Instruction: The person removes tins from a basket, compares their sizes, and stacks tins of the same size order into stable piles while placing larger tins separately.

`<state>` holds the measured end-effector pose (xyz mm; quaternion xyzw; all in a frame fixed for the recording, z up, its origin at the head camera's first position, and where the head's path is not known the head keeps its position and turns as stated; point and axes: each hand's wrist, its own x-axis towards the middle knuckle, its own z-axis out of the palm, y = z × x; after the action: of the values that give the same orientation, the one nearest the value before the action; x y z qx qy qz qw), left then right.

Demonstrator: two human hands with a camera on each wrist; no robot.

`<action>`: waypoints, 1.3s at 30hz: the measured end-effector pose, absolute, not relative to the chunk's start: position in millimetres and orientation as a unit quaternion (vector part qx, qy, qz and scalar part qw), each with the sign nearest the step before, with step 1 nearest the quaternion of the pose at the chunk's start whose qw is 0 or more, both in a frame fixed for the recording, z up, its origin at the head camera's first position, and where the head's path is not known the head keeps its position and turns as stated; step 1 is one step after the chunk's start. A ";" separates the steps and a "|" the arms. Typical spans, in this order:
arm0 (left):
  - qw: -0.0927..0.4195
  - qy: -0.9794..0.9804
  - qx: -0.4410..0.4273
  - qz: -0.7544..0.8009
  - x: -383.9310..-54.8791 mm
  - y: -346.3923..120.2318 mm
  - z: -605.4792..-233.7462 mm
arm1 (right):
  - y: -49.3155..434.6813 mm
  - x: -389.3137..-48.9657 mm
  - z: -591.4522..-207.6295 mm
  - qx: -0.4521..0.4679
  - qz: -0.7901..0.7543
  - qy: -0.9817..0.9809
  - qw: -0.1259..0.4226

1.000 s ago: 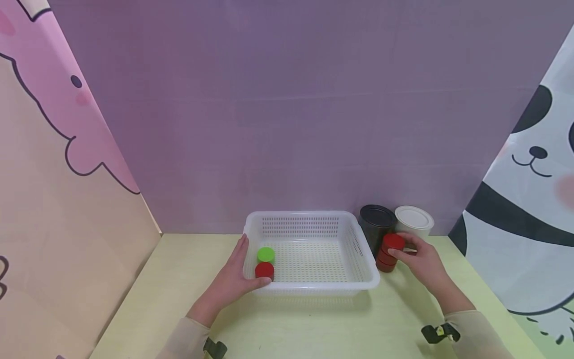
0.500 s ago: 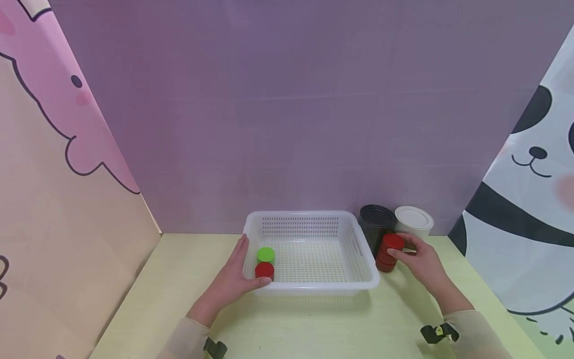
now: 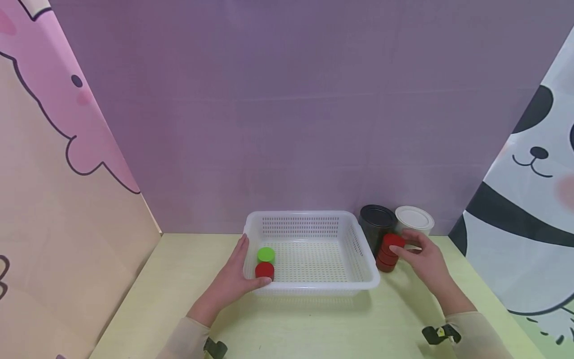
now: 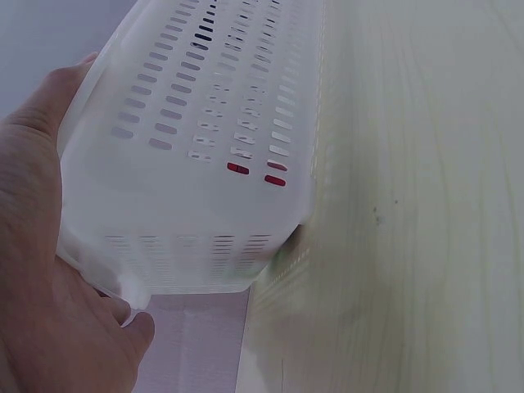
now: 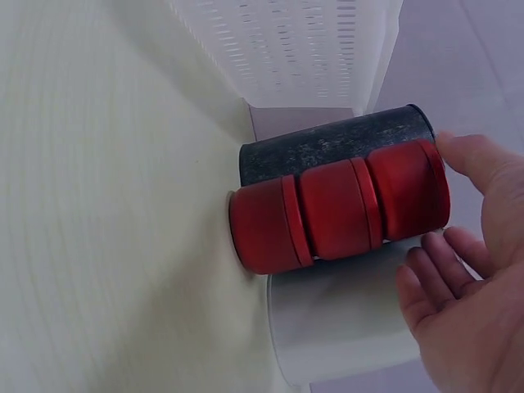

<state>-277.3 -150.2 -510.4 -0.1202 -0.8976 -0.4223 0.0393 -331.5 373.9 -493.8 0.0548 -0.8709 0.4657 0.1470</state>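
Note:
A white plastic basket stands on the table. My left hand holds its near left corner, with the thumb over the front rim and the fingers along the left side. Inside, a red-topped piece and a green-topped piece sit by the left wall. Right of the basket rises a stack of red cans, one upon another. My right hand is beside the topmost can, its thumb near the rim and its fingers loosely bent; firm contact cannot be made out.
Close behind the red stack stand a black can and a white can, by the purple back wall. Printed panels flank the pale wooden table.
My right hand has eased slightly to the right, its fingers loosening around the topmost red can. The stack stays upright beside the basket. My left hand has not visibly moved.

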 end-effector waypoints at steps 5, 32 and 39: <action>0.036 -0.896 -0.122 -0.425 -277.8 -150.5 -510.0 | 370.7 -327.2 -486.3 0.038 0.465 -0.873 0.142; 0.038 -0.898 -0.120 -0.421 -276.2 -150.4 -508.0 | 315.1 -324.3 -452.0 0.114 0.466 -0.862 0.164; 0.037 -0.897 -0.118 -0.425 -277.5 -150.3 -508.7 | 284.4 -328.1 -436.4 0.189 0.425 -0.879 0.108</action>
<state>-277.5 -150.3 -508.7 -0.1183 -0.8965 -0.4253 0.0367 -328.1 284.4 -436.4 0.1894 -0.8786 0.4251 0.1075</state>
